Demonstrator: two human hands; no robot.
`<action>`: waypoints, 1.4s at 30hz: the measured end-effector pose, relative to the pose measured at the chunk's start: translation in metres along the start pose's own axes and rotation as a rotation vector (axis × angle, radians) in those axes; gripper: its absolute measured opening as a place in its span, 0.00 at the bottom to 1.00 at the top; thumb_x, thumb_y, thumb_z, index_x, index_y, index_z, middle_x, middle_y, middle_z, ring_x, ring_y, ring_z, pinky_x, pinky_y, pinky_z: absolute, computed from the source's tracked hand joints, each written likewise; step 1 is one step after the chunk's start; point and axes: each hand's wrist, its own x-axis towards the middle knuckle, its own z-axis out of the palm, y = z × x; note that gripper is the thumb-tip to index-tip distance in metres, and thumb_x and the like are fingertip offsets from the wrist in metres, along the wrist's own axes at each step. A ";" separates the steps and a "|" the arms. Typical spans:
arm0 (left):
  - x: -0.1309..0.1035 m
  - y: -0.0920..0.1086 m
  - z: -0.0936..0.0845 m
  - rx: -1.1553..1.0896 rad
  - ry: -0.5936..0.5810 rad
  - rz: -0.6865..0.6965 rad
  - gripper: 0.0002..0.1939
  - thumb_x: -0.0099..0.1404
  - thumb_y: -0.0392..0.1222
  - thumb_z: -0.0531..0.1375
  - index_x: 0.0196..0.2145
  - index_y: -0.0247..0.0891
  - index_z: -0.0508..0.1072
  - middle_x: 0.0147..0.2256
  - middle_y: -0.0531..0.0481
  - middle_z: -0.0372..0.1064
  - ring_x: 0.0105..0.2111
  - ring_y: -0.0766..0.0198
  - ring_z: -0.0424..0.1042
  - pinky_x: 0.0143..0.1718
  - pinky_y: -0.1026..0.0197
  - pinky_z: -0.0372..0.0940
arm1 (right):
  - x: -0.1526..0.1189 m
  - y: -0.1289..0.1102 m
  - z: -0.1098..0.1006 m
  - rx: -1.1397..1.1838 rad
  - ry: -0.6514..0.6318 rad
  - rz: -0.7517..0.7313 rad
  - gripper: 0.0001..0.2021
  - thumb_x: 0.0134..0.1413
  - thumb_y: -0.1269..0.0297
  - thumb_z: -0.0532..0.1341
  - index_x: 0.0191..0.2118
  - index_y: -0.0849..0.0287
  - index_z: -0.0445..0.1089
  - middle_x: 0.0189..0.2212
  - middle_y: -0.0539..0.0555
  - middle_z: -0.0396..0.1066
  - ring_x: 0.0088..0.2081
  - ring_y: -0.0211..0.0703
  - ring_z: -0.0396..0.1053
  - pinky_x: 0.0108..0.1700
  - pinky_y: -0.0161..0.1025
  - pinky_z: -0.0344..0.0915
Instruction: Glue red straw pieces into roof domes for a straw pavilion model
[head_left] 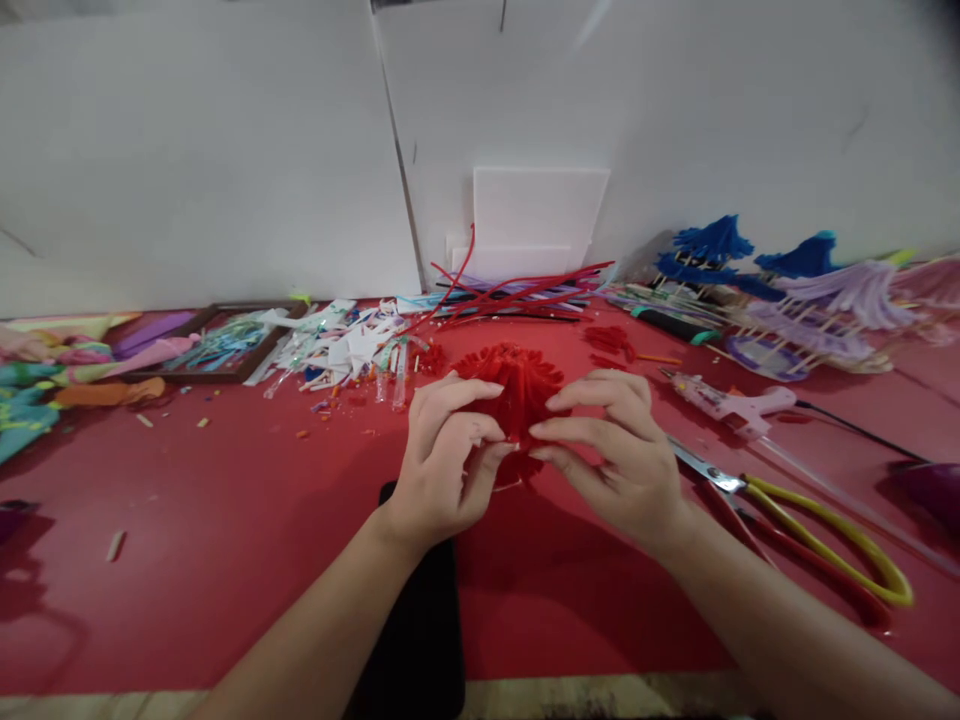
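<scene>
A red fuzzy craft piece [510, 372] with a ruffled upper edge stands at the middle of the red table [225, 550]. My left hand [448, 455] is at its left side, thumb and fingers closed on its near edge. On the other side, my right hand [619, 450] has its bent fingertips against the piece, with the thumb close below them. The lower part of the piece is partly hidden between the hands.
Scissors [750, 490] and a pink glue gun [739, 405] lie at the right; a black phone-like object [424, 640] sits below my left wrist. Red pipe cleaners [517, 295], white scraps [352, 340] and blue-roofed models [712, 245] line the back.
</scene>
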 end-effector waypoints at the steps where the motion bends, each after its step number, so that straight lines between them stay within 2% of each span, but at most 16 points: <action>1: -0.001 -0.001 0.000 -0.007 -0.004 -0.004 0.03 0.66 0.34 0.57 0.37 0.39 0.65 0.46 0.42 0.69 0.48 0.58 0.67 0.56 0.47 0.62 | 0.000 0.000 0.000 0.011 0.007 0.012 0.03 0.56 0.67 0.64 0.37 0.54 0.72 0.37 0.52 0.71 0.42 0.44 0.67 0.49 0.48 0.63; 6: -0.002 -0.004 0.000 -0.026 0.025 0.009 0.05 0.66 0.38 0.60 0.40 0.40 0.68 0.46 0.43 0.67 0.48 0.56 0.67 0.56 0.43 0.61 | -0.001 -0.003 0.003 0.016 0.034 0.016 0.02 0.55 0.68 0.65 0.36 0.55 0.73 0.36 0.53 0.71 0.41 0.43 0.67 0.48 0.47 0.64; 12: -0.002 -0.004 0.000 -0.024 0.029 0.034 0.07 0.63 0.31 0.59 0.36 0.42 0.69 0.47 0.46 0.65 0.48 0.57 0.67 0.56 0.41 0.62 | -0.003 -0.005 0.005 0.011 0.044 0.022 0.04 0.54 0.69 0.66 0.36 0.56 0.74 0.36 0.53 0.72 0.41 0.44 0.67 0.48 0.47 0.64; 18: -0.002 -0.001 0.000 0.018 -0.005 0.050 0.10 0.58 0.29 0.61 0.35 0.41 0.68 0.47 0.45 0.67 0.48 0.54 0.66 0.55 0.41 0.62 | -0.001 -0.011 0.005 -0.030 0.082 0.045 0.06 0.53 0.72 0.65 0.35 0.54 0.75 0.37 0.54 0.71 0.42 0.45 0.66 0.49 0.49 0.63; 30: 0.000 0.005 -0.003 -0.013 -0.018 -0.019 0.08 0.57 0.30 0.58 0.34 0.41 0.66 0.46 0.44 0.69 0.47 0.56 0.67 0.56 0.42 0.61 | 0.000 -0.018 0.009 -0.085 0.052 0.089 0.04 0.55 0.69 0.63 0.36 0.52 0.72 0.40 0.54 0.70 0.46 0.49 0.64 0.51 0.51 0.61; 33: 0.000 0.005 -0.002 -0.021 -0.013 -0.015 0.10 0.56 0.30 0.59 0.36 0.40 0.66 0.46 0.42 0.69 0.48 0.55 0.67 0.56 0.43 0.61 | 0.002 -0.019 0.008 -0.072 0.044 0.088 0.04 0.55 0.70 0.61 0.35 0.55 0.71 0.38 0.54 0.68 0.44 0.48 0.64 0.51 0.50 0.59; 38: 0.000 0.005 0.001 0.003 -0.006 -0.004 0.13 0.57 0.32 0.60 0.40 0.40 0.67 0.45 0.43 0.70 0.46 0.55 0.69 0.56 0.43 0.62 | 0.004 -0.021 0.008 -0.037 0.038 0.181 0.03 0.56 0.69 0.60 0.33 0.56 0.70 0.37 0.53 0.66 0.41 0.45 0.65 0.47 0.49 0.59; 42: 0.000 0.003 0.001 0.027 0.011 -0.004 0.10 0.57 0.32 0.61 0.38 0.41 0.68 0.44 0.45 0.70 0.46 0.56 0.68 0.56 0.43 0.61 | 0.003 -0.016 0.005 -0.037 0.032 0.089 0.03 0.54 0.70 0.61 0.35 0.55 0.70 0.37 0.53 0.69 0.41 0.45 0.67 0.49 0.49 0.60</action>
